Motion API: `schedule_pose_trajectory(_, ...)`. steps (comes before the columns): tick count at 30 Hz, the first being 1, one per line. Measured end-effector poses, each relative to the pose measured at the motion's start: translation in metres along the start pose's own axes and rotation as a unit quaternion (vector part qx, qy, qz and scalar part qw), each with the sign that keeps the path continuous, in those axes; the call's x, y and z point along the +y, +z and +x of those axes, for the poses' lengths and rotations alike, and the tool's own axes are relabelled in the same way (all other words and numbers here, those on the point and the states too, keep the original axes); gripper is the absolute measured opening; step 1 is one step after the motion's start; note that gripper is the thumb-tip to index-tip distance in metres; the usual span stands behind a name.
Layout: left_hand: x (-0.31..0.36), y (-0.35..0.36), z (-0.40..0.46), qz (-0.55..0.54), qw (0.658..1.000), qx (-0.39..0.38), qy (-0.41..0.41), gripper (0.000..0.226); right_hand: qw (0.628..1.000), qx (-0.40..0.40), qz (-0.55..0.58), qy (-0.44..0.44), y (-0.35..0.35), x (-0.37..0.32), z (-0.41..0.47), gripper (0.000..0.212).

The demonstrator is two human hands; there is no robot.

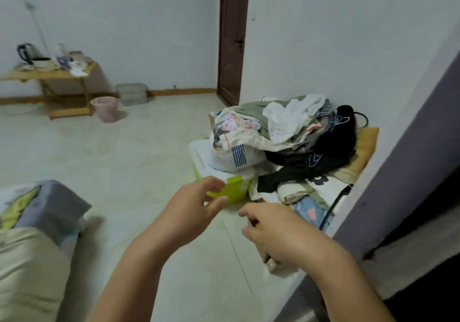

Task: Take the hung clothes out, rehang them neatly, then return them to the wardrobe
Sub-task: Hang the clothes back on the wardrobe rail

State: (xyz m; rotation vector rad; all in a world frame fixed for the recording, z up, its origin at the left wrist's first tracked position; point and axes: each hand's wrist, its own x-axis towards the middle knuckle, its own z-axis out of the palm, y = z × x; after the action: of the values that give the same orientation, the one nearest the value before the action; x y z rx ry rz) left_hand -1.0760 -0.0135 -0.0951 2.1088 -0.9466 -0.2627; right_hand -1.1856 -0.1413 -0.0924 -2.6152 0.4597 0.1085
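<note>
Beside one clothes pile (pixel 293 132), two hands (pixel 196 199) (pixel 278 232), both empty

We see open tiled floor (pixel 139 162) across the middle and left of the frame. At right centre a heap of clothes (pixel 286 132) with hangers tops a green-and-white storage box (pixel 231 188), blocking that way. The purple wardrobe edge (pixel 388 197) closes the right; bedding (pixel 37 234) fills the lower left.
</note>
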Motion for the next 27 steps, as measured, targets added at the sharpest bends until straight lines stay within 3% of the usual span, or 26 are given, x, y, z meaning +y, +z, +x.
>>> schedule_pose_trajectory(7,-0.071,-0.049,-0.044,0.049,0.978,0.138,-0.147,0.027,0.989,-0.037,-0.076,-0.119,0.027,-0.050,0.057,0.041)
schedule_pose_trajectory(16,-0.149,-0.119,-0.158,0.098,0.907,0.236,-0.335,0.032,0.956,-0.114,-0.121,-0.242,0.098,-0.166,0.098,0.041)
schedule_pose_trajectory(27,-0.258,-0.243,-0.273,0.096,0.850,0.296,-0.425,0.035,0.928,-0.148,-0.132,-0.316,0.202,-0.356,0.117,0.039)
